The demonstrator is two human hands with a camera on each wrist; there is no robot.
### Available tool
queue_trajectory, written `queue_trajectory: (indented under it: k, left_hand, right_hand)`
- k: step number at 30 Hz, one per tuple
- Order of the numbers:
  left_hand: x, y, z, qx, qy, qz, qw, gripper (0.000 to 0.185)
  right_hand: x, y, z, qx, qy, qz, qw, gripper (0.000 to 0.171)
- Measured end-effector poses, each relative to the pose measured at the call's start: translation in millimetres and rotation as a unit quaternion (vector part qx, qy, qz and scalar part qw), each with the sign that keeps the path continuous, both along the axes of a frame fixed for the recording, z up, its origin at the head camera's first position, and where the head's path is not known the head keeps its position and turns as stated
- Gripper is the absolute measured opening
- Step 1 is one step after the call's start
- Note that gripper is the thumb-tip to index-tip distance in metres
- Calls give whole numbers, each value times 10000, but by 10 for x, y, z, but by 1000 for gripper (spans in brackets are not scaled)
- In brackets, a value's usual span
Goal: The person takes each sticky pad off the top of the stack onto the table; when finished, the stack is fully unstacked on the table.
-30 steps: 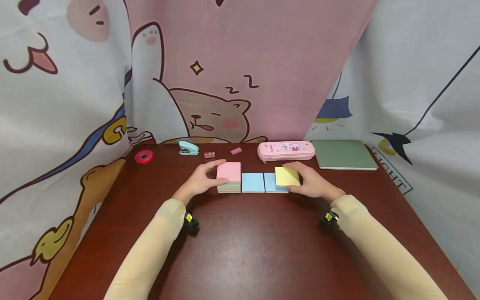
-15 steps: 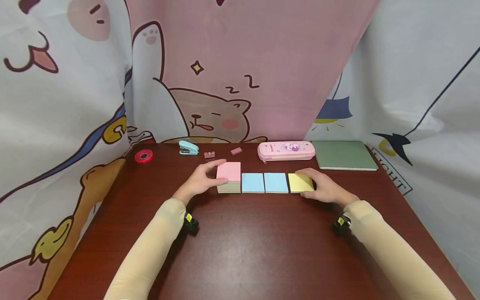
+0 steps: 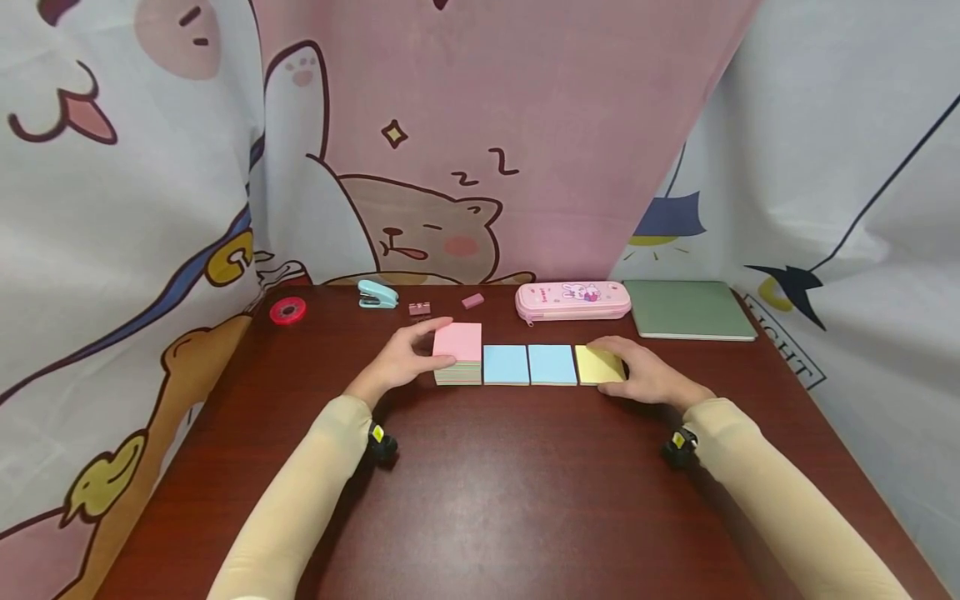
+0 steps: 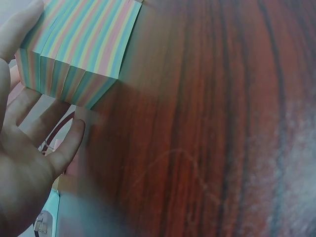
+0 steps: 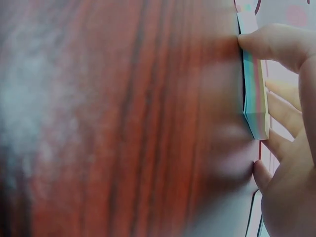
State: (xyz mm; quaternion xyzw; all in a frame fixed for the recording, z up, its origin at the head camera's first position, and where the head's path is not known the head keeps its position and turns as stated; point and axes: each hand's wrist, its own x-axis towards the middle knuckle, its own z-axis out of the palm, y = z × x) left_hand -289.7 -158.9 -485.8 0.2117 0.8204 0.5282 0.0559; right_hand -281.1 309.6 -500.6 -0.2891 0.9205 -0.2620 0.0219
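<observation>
At the centre of the frame, on the dark wooden surface, we see a row of paper pads — a thick pink-topped block with striped pastel sides, two blue pads, then a thin yellow pad at the right end. Our left hand curls its fingers round the block; our right hand grips the yellow pad. A second ago that pad lay tilted over the blue — now it sits flat, touching it.

You see a pink-topped pad with pastel-striped sides, two blue pads, one yellow pad, on the dark red-brown table.
</observation>
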Motion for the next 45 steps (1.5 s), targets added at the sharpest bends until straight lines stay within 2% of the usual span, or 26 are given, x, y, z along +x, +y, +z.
queue_trajectory:
  k: [13,17,20,24,29,34,40,45]
  left_hand:
    - [-8,-2,-2,-4,81,-40,10000,73]
    - [-12,-6,-7,30,87,-54,9999,73]
    - [-9,-14,-12,50,85,-48,9999,73]
    - [-3,-16,-13,69,110,-55,9999,73]
    - [-8,-1,-12,85,143,-89,9998,73]
    - [-25,17,-1,145,197,-204,9995,74]
    - [-16,9,11,313,124,-349,9988,77]
    - [-15,-12,23,326,99,-444,9984,84]
  right_hand:
    - [-29,-24,14,-45,-87,67,9999,72]
    - [-28,-122,53,-230,110,61,9997,75]
    - [-37,-330,119,-414,398,38,9983,74]
    - [-63,-764,252,-520,585,126,9968,74]
    - [-100,-1366,416,-447,531,438,9966,80]
    - [-137,-1840,490,-343,512,751,9953,84]
    - [-140,-2140,494,-408,567,1051,9920,83]
    - [-156,-2148,482,-477,663,1057,9910,74]
